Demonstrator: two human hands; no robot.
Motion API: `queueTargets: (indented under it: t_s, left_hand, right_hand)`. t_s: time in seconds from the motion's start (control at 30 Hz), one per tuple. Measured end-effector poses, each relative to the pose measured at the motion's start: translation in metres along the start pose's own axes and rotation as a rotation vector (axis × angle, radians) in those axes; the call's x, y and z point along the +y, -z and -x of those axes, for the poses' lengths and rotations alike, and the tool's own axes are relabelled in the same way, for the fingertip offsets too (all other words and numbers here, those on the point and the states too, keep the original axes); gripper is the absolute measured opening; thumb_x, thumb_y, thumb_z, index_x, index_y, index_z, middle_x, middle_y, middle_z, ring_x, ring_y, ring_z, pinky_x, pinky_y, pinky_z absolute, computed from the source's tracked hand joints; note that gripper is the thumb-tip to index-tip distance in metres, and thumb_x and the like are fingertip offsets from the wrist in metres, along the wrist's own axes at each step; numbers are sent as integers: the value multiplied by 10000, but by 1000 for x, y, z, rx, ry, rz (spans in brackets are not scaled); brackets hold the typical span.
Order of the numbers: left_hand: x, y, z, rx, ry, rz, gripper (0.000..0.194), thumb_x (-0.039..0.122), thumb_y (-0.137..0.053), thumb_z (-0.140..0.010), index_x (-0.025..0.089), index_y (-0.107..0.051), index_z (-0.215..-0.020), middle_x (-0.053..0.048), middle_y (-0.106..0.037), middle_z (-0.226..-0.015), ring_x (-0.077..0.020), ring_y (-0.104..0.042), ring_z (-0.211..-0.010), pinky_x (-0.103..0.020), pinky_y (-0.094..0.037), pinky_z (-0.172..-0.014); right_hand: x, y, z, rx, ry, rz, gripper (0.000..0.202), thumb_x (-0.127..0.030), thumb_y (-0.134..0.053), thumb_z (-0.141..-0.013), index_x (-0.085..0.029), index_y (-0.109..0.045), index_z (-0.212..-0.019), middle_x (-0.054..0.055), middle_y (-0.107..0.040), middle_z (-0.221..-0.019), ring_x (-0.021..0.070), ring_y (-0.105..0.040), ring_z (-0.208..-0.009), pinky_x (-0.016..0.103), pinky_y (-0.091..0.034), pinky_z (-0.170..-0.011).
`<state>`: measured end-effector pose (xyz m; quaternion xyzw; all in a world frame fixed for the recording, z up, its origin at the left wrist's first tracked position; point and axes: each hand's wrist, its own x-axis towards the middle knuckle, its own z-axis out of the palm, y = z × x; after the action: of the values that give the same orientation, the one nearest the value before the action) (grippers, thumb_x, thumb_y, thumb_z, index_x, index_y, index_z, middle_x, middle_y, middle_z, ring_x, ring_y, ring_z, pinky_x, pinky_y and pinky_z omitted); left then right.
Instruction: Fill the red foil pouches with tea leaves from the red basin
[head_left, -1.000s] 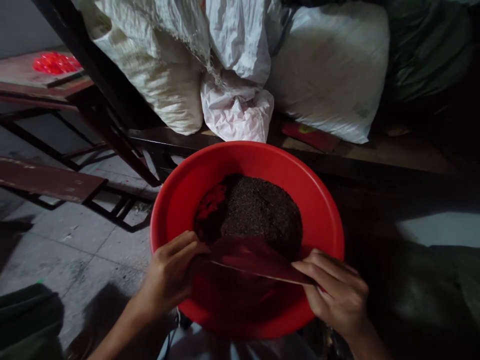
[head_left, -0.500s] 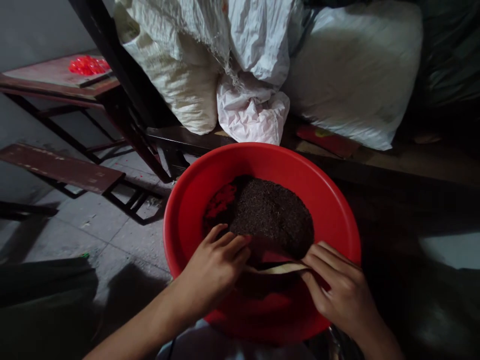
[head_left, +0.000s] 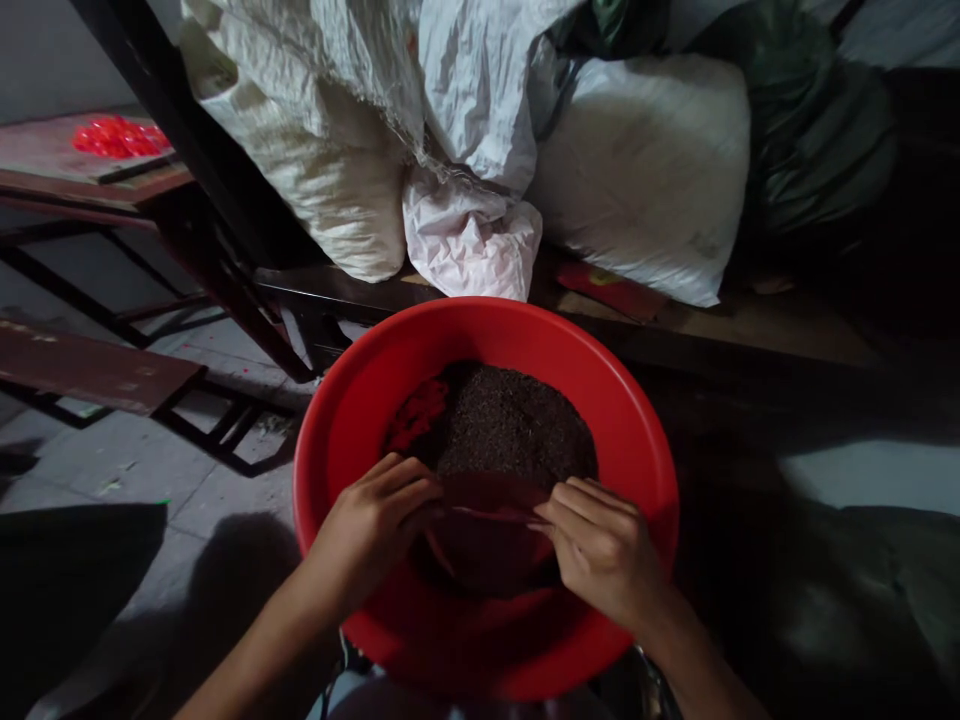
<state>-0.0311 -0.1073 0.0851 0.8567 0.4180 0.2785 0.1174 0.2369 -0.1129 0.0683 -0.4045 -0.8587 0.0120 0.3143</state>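
Dark-red sheet-like piece [head_left: 495,548] — thin, edge drawn nearly level — over red basin [head_left: 628,410].

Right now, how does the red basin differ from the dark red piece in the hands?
The red basin is bright red; the dark red piece is closer to maroon. The basin is much larger; the piece spans only the gap between the left hand and right hand. The basin's rim is rounded, while the piece has a thin edge. Both are reddish.

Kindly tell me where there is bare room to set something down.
The brown bench looks bare where visible, as does most floor between it and the red basin. Crowded: the shelf of sacks, and mid-basin, with dark heap, maroon sheet, left hand and right hand.
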Motion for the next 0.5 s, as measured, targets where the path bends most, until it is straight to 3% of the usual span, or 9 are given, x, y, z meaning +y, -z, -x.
queueTargets:
  t_s: [0.1,0.17,0.27,0.37,0.43,0.5]
  left_hand:
    - [0,-8,3,145,3,134,123,91,-593,-982,191,-648,-937,-18,-671,-873,-131,-605,-785,-239,-480,-695]
    - [9,-16,4,240,-12,135,142,50,-591,-959,180,-635,-922,-23,-672,-837,-133,-608,-746,-248,-484,-679]
    - [22,-24,4,307,-13,165,186,22,-583,-933,178,-657,-1003,-32,-677,-826,-142,-606,-710,-257,-486,-641]
    - [27,-22,4,279,4,211,215,21,-592,-921,182,-671,-1037,-39,-682,-843,-148,-608,-720,-264,-493,-642]
    - [25,-18,5,235,-5,243,180,30,-600,-923,182,-665,-994,-41,-682,-852,-146,-619,-741,-263,-504,-663]
    - [22,-14,6,206,-29,276,177,30,-582,-932,183,-656,-984,-35,-680,-850,-138,-627,-748,-255,-512,-679]
  right_hand:
    - [-8,10,-5,-68,-20,108,252,-23,-525,-883,-199,-564,-706,24,-597,-710,192,-548,-708,376,-426,-703]
    - [-14,19,-10,-152,-29,124,168,-50,-566,-844,-188,-653,-885,47,-686,-875,234,-609,-846,402,-469,-785]
    - [-19,30,-15,-234,-26,62,456,-124,-666,-801,-181,-642,-1253,67,-722,-1150,272,-639,-1054,417,-523,-910]
    - [-16,32,-13,-267,-46,44,860,-303,-780,-753,-138,-449,-1530,128,-662,-1359,335,-608,-1216,452,-554,-941]
    - [-12,29,-9,-271,-39,36,802,-234,-748,-756,-129,-475,-1502,126,-689,-1280,320,-638,-1147,441,-564,-900]
    - [-8,24,-5,-242,-34,2,493,-46,-612,-752,-157,-640,-1231,68,-713,-1045,251,-659,-959,389,-552,-841]
